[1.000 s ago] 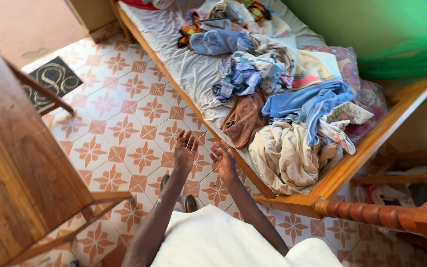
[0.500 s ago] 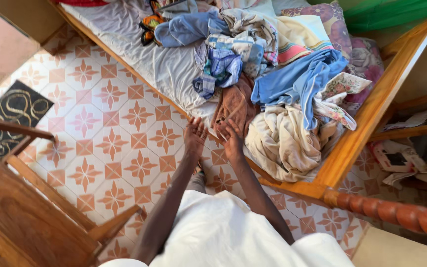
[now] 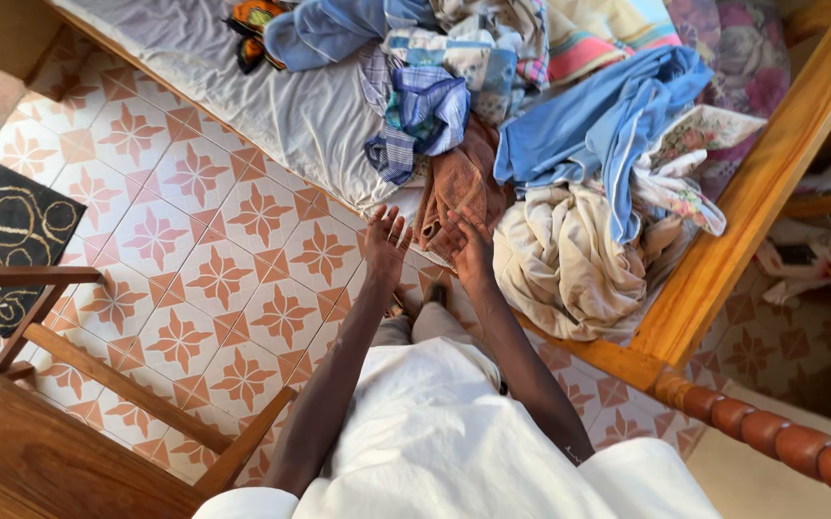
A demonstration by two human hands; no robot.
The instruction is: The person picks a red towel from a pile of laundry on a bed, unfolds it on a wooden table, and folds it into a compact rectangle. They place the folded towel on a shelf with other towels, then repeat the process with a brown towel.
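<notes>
My left hand (image 3: pixel 385 244) and my right hand (image 3: pixel 470 249) are stretched out side by side with fingers spread, holding nothing. Both reach toward the near edge of a wooden bed (image 3: pixel 737 226). A brown towel (image 3: pixel 458 188) hangs over that edge right in front of my right hand, whose fingertips are at its lower hem. Beside it lies a crumpled cream cloth (image 3: pixel 559 259), a blue garment (image 3: pixel 607 130) and a blue checked shirt (image 3: pixel 420 115). My left hand is over the tiled floor, just left of the towel.
More clothes are heaped across the grey sheet (image 3: pixel 281 96). A wooden chair or table frame (image 3: pixel 98 384) stands at the lower left. A dark mat (image 3: pixel 7 235) lies on the patterned floor tiles (image 3: pixel 204 250). A turned wooden rail (image 3: pixel 790 447) crosses the lower right.
I have stepped closer to the bed. Both hands have moved forward and up, from over the floor to the bed's edge by the brown towel.
</notes>
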